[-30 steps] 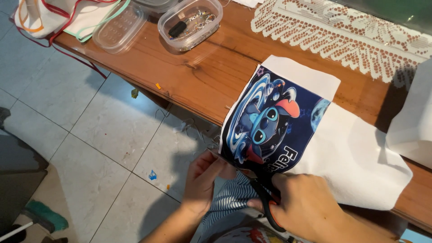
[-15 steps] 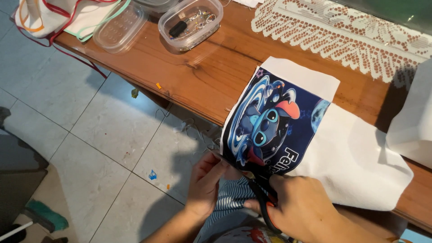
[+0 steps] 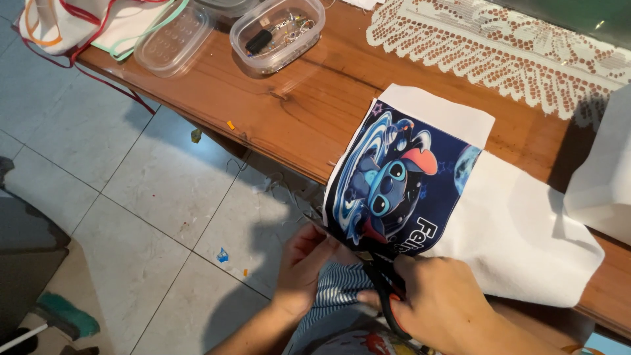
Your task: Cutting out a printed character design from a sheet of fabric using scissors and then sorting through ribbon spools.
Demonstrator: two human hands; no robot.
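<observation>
The printed fabric panel point(image 3: 394, 187), a dark blue cartoon print on white cloth, lies half on the wooden surface point(image 3: 289, 112) and half overhanging its near edge toward the person. Its long axis runs from the near-left corner up and away to the far right, continuing into plain white fabric point(image 3: 526, 243).

The scissors point(image 3: 381, 289), with dark handles, sit at the panel's near edge, blades pointing up-left along the printed border. The right hand point(image 3: 447, 309) is closed around the scissor handles. The left hand point(image 3: 305, 263) pinches the panel's near-left corner between thumb and fingers, holding the overhang taut. The two hands are close together, just apart, with the blades between them. The panel lies directly ahead of and above both hands; the left hand is nearer the free corner.

Farther out on the surface: a clear plastic container point(image 3: 276, 33) holding small hardware, an empty clear lid point(image 3: 172, 41), a white lace runner point(image 3: 499, 52), and white cloth with coloured straps point(image 3: 72, 26). Below is a tiled floor point(image 3: 131, 197) with small scraps.
</observation>
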